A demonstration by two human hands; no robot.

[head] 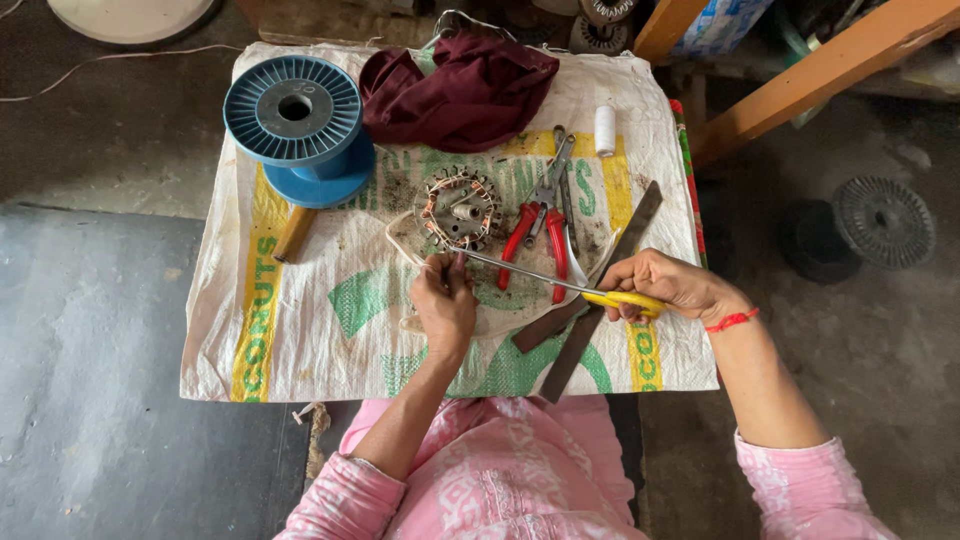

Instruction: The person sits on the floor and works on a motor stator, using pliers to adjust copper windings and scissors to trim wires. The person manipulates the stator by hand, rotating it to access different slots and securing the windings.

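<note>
- Covering the low table is one white woven sack (300, 340) printed in green and yellow, and everything else lies on it.
- One blue plastic spool (298, 125) stands at the far left corner, with one maroon cloth (465, 90) bunched beside it.
- One dark flat file (600, 290) lies slantwise under the right forearm.
- One motor stator (460, 208) with copper windings sits mid-sack, just beyond the left hand (443, 305), which is closed, pinching a pale cord near it.
- One yellow-handled screwdriver (560, 285) is gripped by the right hand (665, 285); its shaft reaches toward the left fingers. A slip could jab those fingers or nick the winding.
- One pair of red-handled pliers (535, 235) and one pair of scissors lie together; a sweeping wrist could knock them off.
- One small white thread reel (604, 130) stands upright, easily toppled.
</note>
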